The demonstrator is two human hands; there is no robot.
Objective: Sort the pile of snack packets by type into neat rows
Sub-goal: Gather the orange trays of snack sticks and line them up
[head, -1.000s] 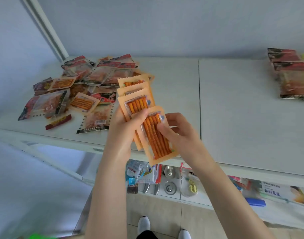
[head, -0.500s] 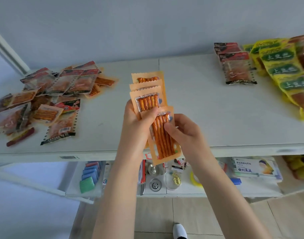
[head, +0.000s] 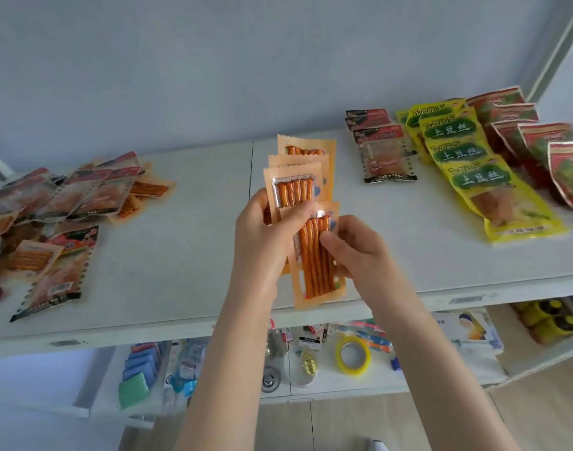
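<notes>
Head view: lower shelf holds a yellow tape roll, above the top shelf left hand grips fanned orange stick packets, right hand pinches the front packet, yellow packet row far right, further into frame than 0.5 s ago.

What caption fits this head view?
Left hand and right hand hold fanned orange packets above the shelf; unsorted pile at left, sorted rows at right.
</notes>
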